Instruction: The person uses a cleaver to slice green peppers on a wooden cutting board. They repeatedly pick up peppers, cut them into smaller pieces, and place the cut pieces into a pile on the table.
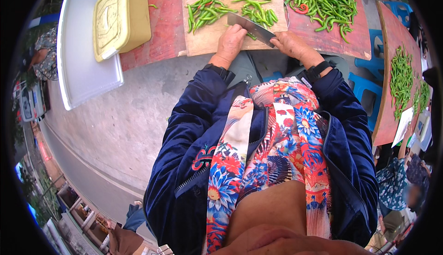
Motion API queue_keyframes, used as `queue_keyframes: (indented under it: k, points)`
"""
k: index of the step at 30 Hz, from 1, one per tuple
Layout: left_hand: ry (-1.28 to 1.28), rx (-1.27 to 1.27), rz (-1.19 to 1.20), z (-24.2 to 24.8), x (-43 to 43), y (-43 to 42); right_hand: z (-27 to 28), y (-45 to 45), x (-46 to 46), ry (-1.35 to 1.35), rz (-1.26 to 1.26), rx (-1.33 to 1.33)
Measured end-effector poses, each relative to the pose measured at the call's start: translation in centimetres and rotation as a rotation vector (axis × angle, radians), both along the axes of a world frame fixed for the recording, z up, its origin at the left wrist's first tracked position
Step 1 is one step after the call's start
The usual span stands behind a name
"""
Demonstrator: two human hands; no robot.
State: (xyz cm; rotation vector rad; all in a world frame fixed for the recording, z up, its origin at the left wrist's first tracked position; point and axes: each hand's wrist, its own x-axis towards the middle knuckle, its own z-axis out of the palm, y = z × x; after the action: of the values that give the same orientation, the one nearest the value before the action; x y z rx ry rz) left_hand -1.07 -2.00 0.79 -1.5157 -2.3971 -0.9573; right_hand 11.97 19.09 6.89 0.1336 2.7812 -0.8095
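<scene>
My right hand (pixel 290 44) grips the handle of a broad kitchen cleaver (pixel 255 30), its dark blade slanting up and left over the wooden cutting board (pixel 204 44). Curled close against the blade, my left hand (pixel 231 42) pinches a green chili pepper (pixel 251 36), mostly hidden by the fingers and blade. Beyond the hands lie two groups of green chilies on the board: a left heap (pixel 207 11) with a few red bits, and a right heap (pixel 258 11) partly behind the cleaver.
Right of the board, a large pile of green chilies (pixel 322 2) covers the red tabletop (pixel 166 30). A yellow lidded bin (pixel 138 23) and a white foam panel (pixel 78 47) stand at left. Blue stools (pixel 368 89) and a second table (pixel 384 116) with chilies are at right, people nearby.
</scene>
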Motion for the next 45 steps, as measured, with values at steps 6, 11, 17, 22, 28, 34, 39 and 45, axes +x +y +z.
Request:
queue_keyframes:
  k: [6, 11, 17, 22, 28, 34, 39, 45]
  points:
    - [-0.017, -0.018, 0.004, -0.1, 0.1, 0.0, -0.9, -0.7, -0.4, 0.084, -0.057, -0.077]
    - [0.014, 0.026, 0.047, -0.1, 0.3, 0.2, 0.2, 0.5, 1.6, -0.043, -0.133, -0.125]
    - [-0.118, 0.083, 0.099, -0.3, 0.2, -0.1, 0.1, 0.6, 3.0, 0.127, -0.274, -0.117]
    - [-0.057, 0.191, 0.378, -0.5, -1.8, -2.4, 0.8, -0.1, 3.3, 0.082, -0.332, -0.244]
    - [0.056, 0.104, 0.474, -0.4, -3.7, -4.2, 1.4, -0.3, 3.7, -0.102, -0.192, -0.385]
    - [0.115, 0.087, 0.454, 0.6, -5.0, -4.1, 0.2, -0.2, 3.9, -0.127, -0.182, -0.360]
    - [0.323, -0.071, 0.332, 1.6, -7.8, -3.1, 0.1, 0.0, 4.0, -0.091, -0.247, -0.303]
    - [0.413, -0.209, 0.134, 2.1, -10.1, -2.3, -0.8, 0.0, 4.0, -0.045, -0.234, -0.210]
